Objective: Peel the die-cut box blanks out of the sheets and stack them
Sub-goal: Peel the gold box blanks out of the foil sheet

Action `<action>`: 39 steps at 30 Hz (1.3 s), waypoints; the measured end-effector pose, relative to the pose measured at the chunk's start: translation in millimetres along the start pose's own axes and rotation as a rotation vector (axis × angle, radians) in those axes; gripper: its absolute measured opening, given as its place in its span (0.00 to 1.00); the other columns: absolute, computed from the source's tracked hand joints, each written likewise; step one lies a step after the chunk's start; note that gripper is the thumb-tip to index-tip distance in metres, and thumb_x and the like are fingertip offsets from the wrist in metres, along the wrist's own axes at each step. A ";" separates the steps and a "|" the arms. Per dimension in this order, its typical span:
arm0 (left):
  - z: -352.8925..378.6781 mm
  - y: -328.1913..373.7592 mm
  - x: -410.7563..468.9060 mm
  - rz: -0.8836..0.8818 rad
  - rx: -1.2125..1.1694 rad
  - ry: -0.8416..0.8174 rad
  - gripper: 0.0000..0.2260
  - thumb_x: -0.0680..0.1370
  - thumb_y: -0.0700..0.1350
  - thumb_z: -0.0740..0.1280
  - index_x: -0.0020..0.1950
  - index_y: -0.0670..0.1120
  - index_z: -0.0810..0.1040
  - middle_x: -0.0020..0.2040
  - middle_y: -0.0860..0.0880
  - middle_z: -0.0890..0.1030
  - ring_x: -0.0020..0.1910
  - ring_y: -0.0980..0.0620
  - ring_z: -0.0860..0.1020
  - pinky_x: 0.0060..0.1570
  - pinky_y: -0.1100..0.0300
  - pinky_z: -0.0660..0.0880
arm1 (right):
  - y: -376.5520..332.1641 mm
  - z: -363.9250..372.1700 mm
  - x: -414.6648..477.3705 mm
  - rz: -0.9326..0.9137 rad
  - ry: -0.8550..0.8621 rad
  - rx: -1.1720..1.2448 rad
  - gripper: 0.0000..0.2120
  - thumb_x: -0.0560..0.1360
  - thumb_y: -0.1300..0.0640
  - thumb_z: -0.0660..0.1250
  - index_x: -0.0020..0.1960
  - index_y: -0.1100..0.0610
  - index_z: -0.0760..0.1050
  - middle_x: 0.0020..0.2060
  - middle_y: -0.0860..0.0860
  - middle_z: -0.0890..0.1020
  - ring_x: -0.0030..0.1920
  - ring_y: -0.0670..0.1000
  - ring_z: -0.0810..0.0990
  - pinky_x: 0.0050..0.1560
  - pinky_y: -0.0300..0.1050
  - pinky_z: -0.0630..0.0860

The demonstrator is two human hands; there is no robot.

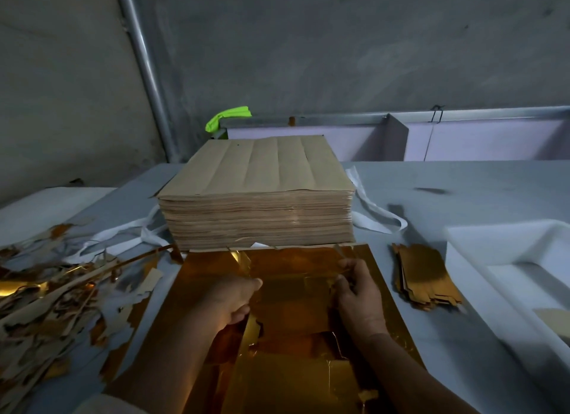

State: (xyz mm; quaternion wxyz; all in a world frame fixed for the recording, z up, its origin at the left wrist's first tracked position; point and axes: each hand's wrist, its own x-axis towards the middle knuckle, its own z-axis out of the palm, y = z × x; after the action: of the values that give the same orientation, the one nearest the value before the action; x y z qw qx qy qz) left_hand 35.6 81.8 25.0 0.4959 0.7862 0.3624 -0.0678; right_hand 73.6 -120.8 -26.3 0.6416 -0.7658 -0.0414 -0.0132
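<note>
While the gold sheet (185,290) lies flat on the counter (431,179) at six o'clock, the left grip (234,299) and right grip (359,293) pinch opposite edges of one blank (293,299), likely to tear it evenly; the finished stack (425,278) waits at three o'clock, within reach.

I stand in a packaging workshop. A bare grey concrete wall (339,43) with a metal pipe (145,74) running up it rises behind my grey counter (462,179). On the counter sit a tall stack of brown die-cut card sheets (256,194), a shiny gold foil card sheet (191,336), a small pile of gold box blanks (425,278) and a heap of torn gold and brown offcuts (46,290).
</note>
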 end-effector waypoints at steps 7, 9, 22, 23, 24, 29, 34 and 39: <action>-3.6 1.5 -3.1 -0.080 -0.053 -0.130 0.07 0.76 0.46 0.70 0.47 0.44 0.79 0.35 0.49 0.72 0.33 0.56 0.68 0.29 0.66 0.67 | 0.1 -0.5 -0.9 0.005 0.003 0.032 0.11 0.83 0.57 0.59 0.52 0.40 0.70 0.45 0.57 0.81 0.39 0.60 0.81 0.40 0.62 0.82; 0.0 0.5 -2.5 -0.018 -0.017 -0.099 0.05 0.77 0.45 0.69 0.48 0.44 0.77 0.44 0.47 0.74 0.43 0.51 0.73 0.42 0.59 0.72 | -0.5 -0.9 -1.1 0.005 0.002 0.039 0.10 0.83 0.57 0.58 0.53 0.41 0.70 0.45 0.56 0.81 0.40 0.60 0.82 0.40 0.62 0.83; 20.5 -4.7 4.7 0.292 -0.103 0.269 0.13 0.82 0.52 0.59 0.60 0.44 0.72 0.41 0.50 0.72 0.36 0.55 0.72 0.33 0.60 0.68 | -2.1 0.3 -0.6 0.004 0.040 0.000 0.06 0.82 0.55 0.61 0.52 0.44 0.72 0.51 0.50 0.79 0.51 0.53 0.80 0.52 0.56 0.82; 20.7 -5.3 5.8 0.307 -0.115 0.288 0.13 0.82 0.53 0.59 0.57 0.44 0.73 0.41 0.49 0.73 0.37 0.52 0.73 0.35 0.58 0.71 | -1.6 1.0 0.2 -0.017 0.056 -0.032 0.05 0.82 0.53 0.61 0.50 0.44 0.72 0.51 0.48 0.77 0.52 0.52 0.79 0.54 0.54 0.80; 21.2 -5.1 7.3 0.324 -0.120 0.307 0.12 0.82 0.53 0.60 0.53 0.44 0.74 0.41 0.47 0.74 0.38 0.50 0.75 0.39 0.56 0.73 | -1.7 1.4 0.5 -0.038 0.074 -0.064 0.05 0.81 0.51 0.61 0.48 0.43 0.72 0.51 0.48 0.75 0.54 0.52 0.77 0.54 0.52 0.79; 33.5 -1.4 10.8 0.386 -0.154 0.361 0.12 0.81 0.54 0.60 0.45 0.46 0.72 0.36 0.48 0.72 0.33 0.51 0.72 0.34 0.58 0.69 | -9.7 2.4 -5.2 -0.015 0.057 0.062 0.12 0.76 0.35 0.59 0.49 0.42 0.72 0.52 0.50 0.77 0.52 0.53 0.78 0.52 0.56 0.79; 49.2 1.8 18.3 0.396 -0.151 0.367 0.12 0.81 0.53 0.60 0.46 0.45 0.71 0.36 0.48 0.71 0.33 0.51 0.71 0.34 0.58 0.69 | -9.6 0.5 -4.3 0.079 -0.078 0.005 0.19 0.77 0.41 0.65 0.43 0.58 0.75 0.41 0.57 0.80 0.43 0.57 0.80 0.47 0.56 0.80; 56.6 -9.4 25.3 0.397 -0.087 0.399 0.15 0.81 0.56 0.58 0.39 0.49 0.67 0.31 0.51 0.68 0.28 0.54 0.68 0.29 0.61 0.64 | -5.2 -1.2 2.7 0.121 -0.067 -0.036 0.10 0.79 0.52 0.66 0.44 0.58 0.76 0.43 0.58 0.81 0.47 0.58 0.81 0.52 0.61 0.80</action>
State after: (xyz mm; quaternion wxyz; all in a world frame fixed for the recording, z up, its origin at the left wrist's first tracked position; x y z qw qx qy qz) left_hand 62.4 49.9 -21.9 0.4516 0.8176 0.2942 0.2024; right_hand 75.9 -121.0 -20.8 0.6256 -0.7783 -0.0159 0.0505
